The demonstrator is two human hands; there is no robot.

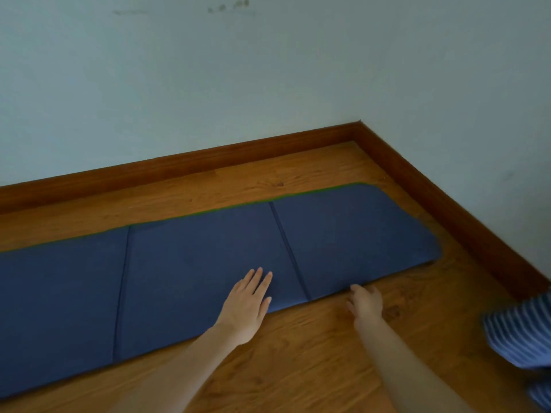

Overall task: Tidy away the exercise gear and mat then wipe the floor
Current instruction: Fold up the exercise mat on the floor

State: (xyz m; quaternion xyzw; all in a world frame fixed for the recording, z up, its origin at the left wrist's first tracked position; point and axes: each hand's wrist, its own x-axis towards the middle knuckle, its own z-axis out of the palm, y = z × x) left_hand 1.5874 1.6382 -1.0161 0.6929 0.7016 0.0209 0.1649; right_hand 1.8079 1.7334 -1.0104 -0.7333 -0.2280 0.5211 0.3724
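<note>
A dark blue exercise mat with a thin green far edge lies flat on the wooden floor, running from the left edge toward the room's corner. Two fold creases cross it. My left hand rests flat on the mat's near edge, fingers straight. My right hand sits at the mat's near edge just right of the second crease, fingers bent down against the edge; whether they grip it is hidden.
The wooden floor stretches in front of the mat. A brown skirting board lines both pale walls, which meet at a corner at the upper right. Blue-and-white striped fabric shows at the right edge.
</note>
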